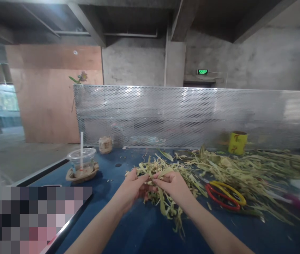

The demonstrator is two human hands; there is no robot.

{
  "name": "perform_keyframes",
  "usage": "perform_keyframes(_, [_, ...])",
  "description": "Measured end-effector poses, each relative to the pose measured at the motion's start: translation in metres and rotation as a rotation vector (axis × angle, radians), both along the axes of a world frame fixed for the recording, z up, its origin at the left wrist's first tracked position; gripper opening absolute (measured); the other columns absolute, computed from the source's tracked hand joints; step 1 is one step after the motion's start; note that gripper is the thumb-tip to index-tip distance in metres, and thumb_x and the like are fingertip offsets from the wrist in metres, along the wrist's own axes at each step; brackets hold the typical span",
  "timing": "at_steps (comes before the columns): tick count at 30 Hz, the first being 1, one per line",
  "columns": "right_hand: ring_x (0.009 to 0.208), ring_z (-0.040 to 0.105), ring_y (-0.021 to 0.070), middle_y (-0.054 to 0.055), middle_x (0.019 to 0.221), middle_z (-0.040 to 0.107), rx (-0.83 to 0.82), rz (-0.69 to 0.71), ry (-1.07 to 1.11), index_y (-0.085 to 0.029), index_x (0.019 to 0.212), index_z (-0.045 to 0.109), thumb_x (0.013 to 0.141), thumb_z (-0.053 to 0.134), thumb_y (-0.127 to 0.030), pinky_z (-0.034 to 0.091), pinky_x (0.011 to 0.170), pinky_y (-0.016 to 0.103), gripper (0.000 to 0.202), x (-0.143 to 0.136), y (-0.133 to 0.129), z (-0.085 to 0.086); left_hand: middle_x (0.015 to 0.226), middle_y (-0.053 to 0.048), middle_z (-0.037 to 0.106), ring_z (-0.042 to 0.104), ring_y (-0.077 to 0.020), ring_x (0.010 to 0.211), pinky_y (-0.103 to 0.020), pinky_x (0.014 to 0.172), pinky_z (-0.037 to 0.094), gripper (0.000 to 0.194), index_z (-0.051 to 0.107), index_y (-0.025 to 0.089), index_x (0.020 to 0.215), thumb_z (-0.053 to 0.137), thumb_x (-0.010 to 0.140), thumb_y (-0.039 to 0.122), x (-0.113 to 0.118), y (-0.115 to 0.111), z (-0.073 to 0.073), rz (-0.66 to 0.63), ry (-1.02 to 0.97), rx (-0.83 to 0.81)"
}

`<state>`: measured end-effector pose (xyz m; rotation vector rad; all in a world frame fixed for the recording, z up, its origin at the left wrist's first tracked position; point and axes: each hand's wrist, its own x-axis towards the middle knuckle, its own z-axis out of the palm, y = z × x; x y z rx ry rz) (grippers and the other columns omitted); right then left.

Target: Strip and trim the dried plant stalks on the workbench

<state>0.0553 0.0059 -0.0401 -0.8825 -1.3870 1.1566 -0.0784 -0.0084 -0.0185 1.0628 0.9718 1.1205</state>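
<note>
Over a loose pile of pale green plant trimmings, my two hands meet at the middle of the blue tabletop. My left hand has its thumb and fingers closed on a narrow pale green leaf strip. Pinched at the same strip, close to the left fingertips, is my right hand. Part of the strip hangs down below the fingers. The exact grip of the left fingertips is partly hidden among the leaves. Scissors with one red and one yellow handle lie right of my right hand.
A larger heap of stems and leaves spreads rightward. A yellow roll stands behind it. At left are a lidded plastic cup with a straw in a cardboard holder and a blurred-out screen. A perforated metal panel bounds the back.
</note>
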Motion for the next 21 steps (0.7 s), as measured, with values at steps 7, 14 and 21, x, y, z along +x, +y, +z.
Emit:
perform_keyframes(7, [0.032, 0.034, 0.0070, -0.005, 0.041, 0.051, -0.067, -0.130, 0.135, -0.018, 0.064, 0.062, 0.053, 0.069, -0.035, 0.024, 0.037, 0.022, 0.021, -0.004, 0.001, -0.002, 0.086, -0.010, 0.066, 0.065, -0.0165, 0.064, -0.026, 0.053, 0.050, 0.036, 0.037, 0.014, 0.107, 0.056, 0.076, 0.016, 0.008, 0.001, -0.010, 0.052, -0.106, 0.092])
perform_keyframes(14, [0.028, 0.027, 0.0040, -0.011, 0.033, 0.040, -0.073, -0.044, 0.176, -0.019, 0.071, 0.049, 0.057, 0.066, -0.027, 0.017, 0.034, 0.017, 0.023, -0.008, 0.000, -0.007, 0.073, -0.006, 0.069, 0.065, -0.0150, 0.061, -0.027, 0.062, 0.052, 0.086, -0.001, 0.012, 0.133, 0.059, 0.072, 0.004, 0.015, 0.001, -0.013, 0.079, -0.178, 0.091])
perform_keyframes(21, [0.025, 0.023, 0.0021, -0.012, 0.035, 0.042, -0.158, 0.043, 0.298, -0.020, 0.084, 0.046, 0.052, 0.070, -0.042, 0.014, 0.030, 0.016, 0.045, -0.012, -0.002, -0.006, 0.075, -0.008, 0.070, 0.064, -0.0166, 0.058, -0.027, 0.057, 0.052, 0.110, -0.007, 0.015, 0.136, 0.071, 0.059, 0.007, 0.010, 0.000, -0.011, 0.113, -0.127, 0.155])
